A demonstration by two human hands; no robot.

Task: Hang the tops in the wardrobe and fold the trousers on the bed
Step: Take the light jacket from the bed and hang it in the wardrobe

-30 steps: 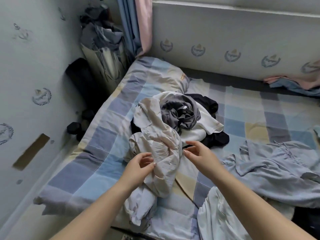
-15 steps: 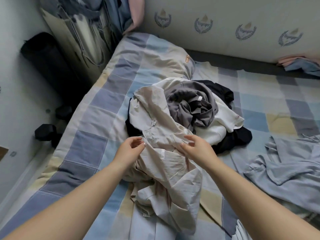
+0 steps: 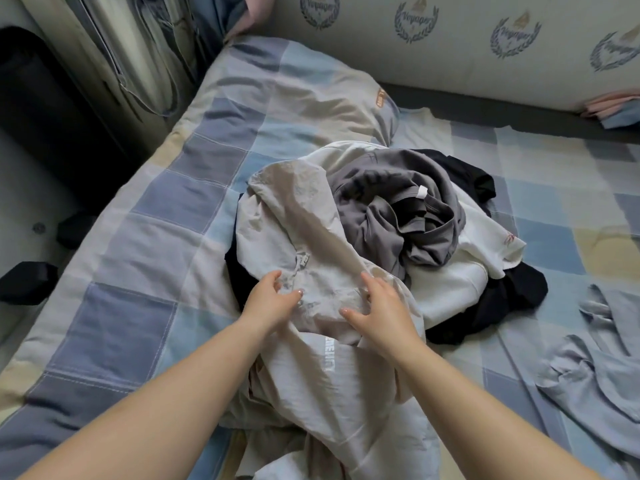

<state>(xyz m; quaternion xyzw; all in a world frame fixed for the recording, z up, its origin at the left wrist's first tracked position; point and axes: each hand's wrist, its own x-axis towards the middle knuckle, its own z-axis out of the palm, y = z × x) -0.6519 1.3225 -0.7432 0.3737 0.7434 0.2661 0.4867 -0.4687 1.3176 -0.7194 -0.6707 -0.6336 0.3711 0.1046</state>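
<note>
Crumpled beige garment (image 3: 311,237) atop pile (image 3: 433,265)

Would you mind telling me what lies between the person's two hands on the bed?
In the head view, a crumpled stretch of the beige garment lies between the left hand and the right hand; both hands touch it.

Both hands on a crumpled beige thin-fabric garment (image 3: 311,244) atop a clothes pile on the blue-and-cream checked bedspread (image 3: 156,216); left hand (image 3: 273,301) and right hand (image 3: 377,306) rest on it with fingers spread, close together. Dark grey jersey top (image 3: 408,216) bunched just right of it, over white (image 3: 450,289) and black (image 3: 509,296) garments. Light blue-grey garment (image 3: 595,362) lies apart, far right.
</note>
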